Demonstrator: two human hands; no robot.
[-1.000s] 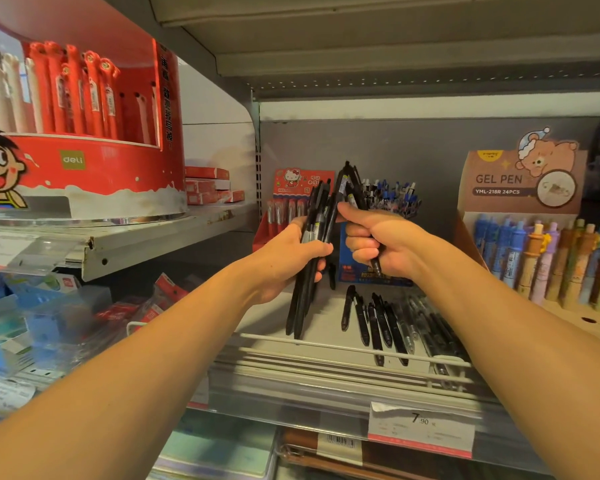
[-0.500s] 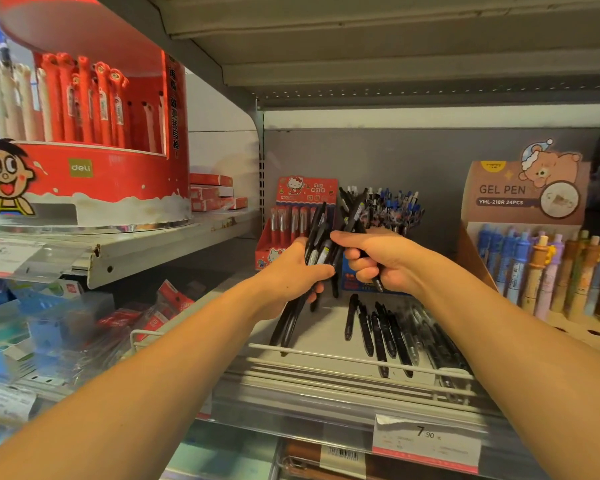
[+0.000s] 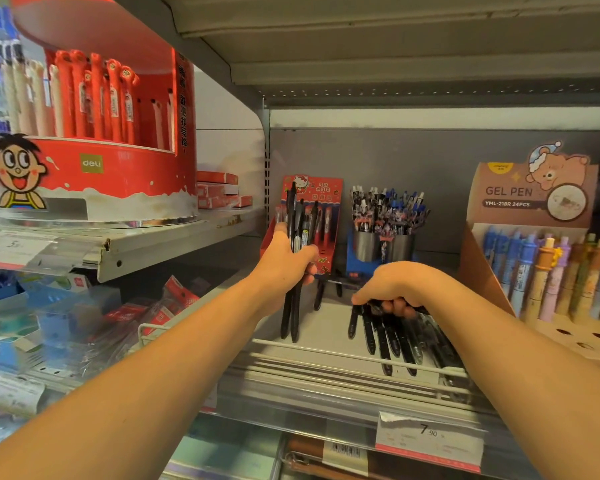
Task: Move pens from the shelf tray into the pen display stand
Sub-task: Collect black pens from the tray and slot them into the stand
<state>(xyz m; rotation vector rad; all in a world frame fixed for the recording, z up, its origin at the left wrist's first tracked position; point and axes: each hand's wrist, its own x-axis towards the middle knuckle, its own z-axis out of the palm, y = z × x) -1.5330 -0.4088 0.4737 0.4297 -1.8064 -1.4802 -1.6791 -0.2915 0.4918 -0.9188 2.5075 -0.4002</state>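
Observation:
My left hand (image 3: 284, 265) grips a bundle of black pens (image 3: 296, 220) upright, their lower ends hanging above the left side of the shelf tray (image 3: 326, 351). Several loose black pens (image 3: 392, 337) lie fanned out on the tray's right side. My right hand (image 3: 395, 282) is down on their far ends, fingers curled round some of them. Behind it at the back of the shelf stands a pen display stand (image 3: 364, 245) with dark cups full of blue and patterned pens.
A red Hello Kitty pen stand (image 3: 329, 202) stands right behind my left hand. A brown gel pen box (image 3: 527, 199) with pastel pens fills the right. A round red deli display (image 3: 118, 168) sits on the upper left shelf. A price tag (image 3: 430, 441) hangs below.
My right hand left the bundle and dropped onto the loose pens in the tray. My left hand now holds the bundle alone, more upright and further left.

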